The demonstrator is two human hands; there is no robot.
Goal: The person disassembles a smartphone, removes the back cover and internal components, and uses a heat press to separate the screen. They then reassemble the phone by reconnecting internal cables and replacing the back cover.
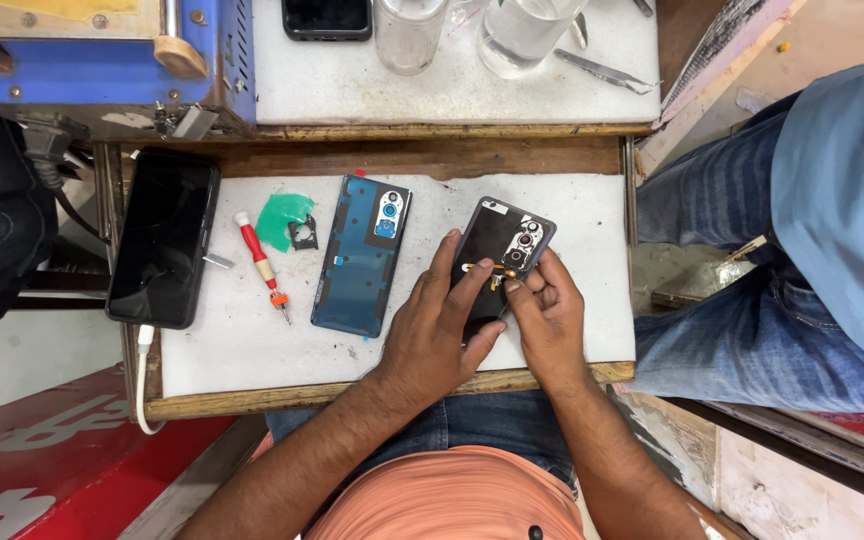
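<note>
Hands point(492, 320) pinching flat ribbon, glossy phone point(500, 250)

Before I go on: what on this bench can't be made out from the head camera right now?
- Lower half of the dark phone: covered by the left hand and right hand.
- Small gold part at the fingers: too small to identify.
- Screwdriver tip: too small to tell its type.
- Two clear glasses: cut off by the top edge.
- Person seated at right: cut off by the frame edge.

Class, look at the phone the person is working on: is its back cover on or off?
Off. The phone shows dark bare insides, and a blue back cover lies apart beside it.
</note>
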